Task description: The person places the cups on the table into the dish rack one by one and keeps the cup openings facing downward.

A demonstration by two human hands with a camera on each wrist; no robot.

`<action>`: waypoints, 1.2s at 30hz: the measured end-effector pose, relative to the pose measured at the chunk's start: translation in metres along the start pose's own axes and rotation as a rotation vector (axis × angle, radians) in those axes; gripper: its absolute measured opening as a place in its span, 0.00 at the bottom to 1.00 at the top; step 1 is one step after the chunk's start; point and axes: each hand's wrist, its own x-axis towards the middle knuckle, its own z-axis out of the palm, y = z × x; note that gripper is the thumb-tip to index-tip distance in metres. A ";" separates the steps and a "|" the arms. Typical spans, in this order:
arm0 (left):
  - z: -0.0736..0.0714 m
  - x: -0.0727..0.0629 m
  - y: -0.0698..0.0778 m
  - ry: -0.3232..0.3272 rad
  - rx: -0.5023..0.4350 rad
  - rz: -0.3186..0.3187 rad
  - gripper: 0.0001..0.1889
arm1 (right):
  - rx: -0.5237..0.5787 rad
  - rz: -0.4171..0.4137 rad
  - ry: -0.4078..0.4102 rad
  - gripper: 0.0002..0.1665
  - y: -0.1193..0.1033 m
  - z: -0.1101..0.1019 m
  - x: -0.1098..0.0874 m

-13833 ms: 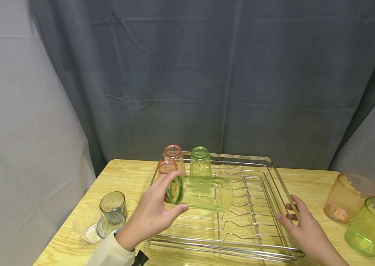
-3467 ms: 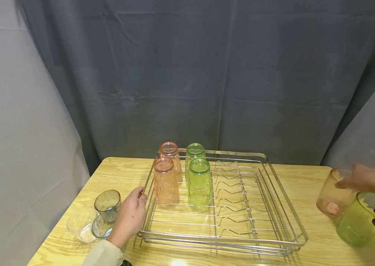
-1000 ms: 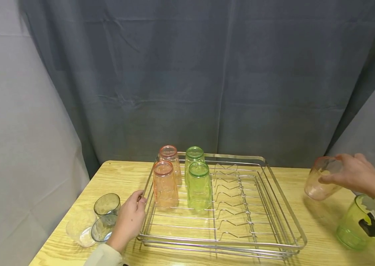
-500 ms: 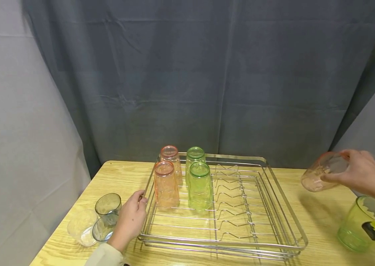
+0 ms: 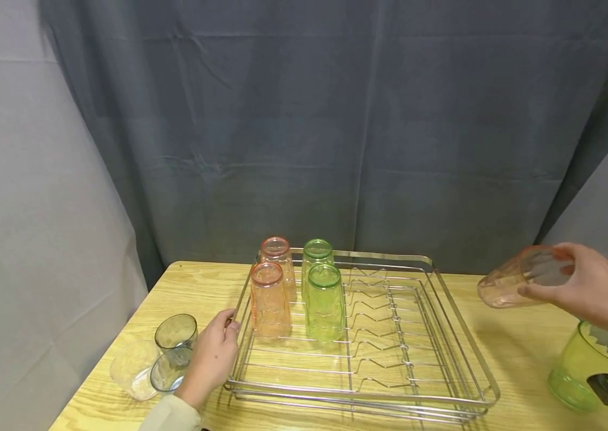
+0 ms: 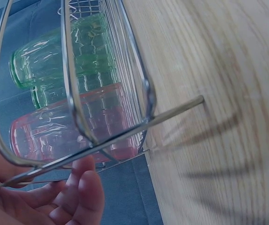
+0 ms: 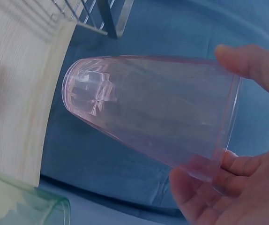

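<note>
Worktop bearing a wire rack, gripped at left by the left hand; right of it, the right hand holds an orange glass, now lifted and tipped (base leftward), leaving one green glass standing there.

Up from near the right edge of the worktop, the orange tumbler now tilts in the right hand; the front green glass, earlier hand-held, stands upturned in the rack.
</note>
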 end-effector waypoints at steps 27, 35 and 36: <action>0.002 0.002 -0.002 0.004 -0.017 -0.029 0.23 | 0.182 -0.075 0.074 0.54 -0.051 0.011 -0.058; 0.002 0.001 -0.002 0.005 -0.018 -0.023 0.23 | 0.261 -0.135 0.124 0.50 -0.065 0.013 -0.077; 0.002 0.001 -0.002 0.003 -0.020 -0.022 0.23 | 0.270 -0.143 0.130 0.50 -0.067 0.014 -0.079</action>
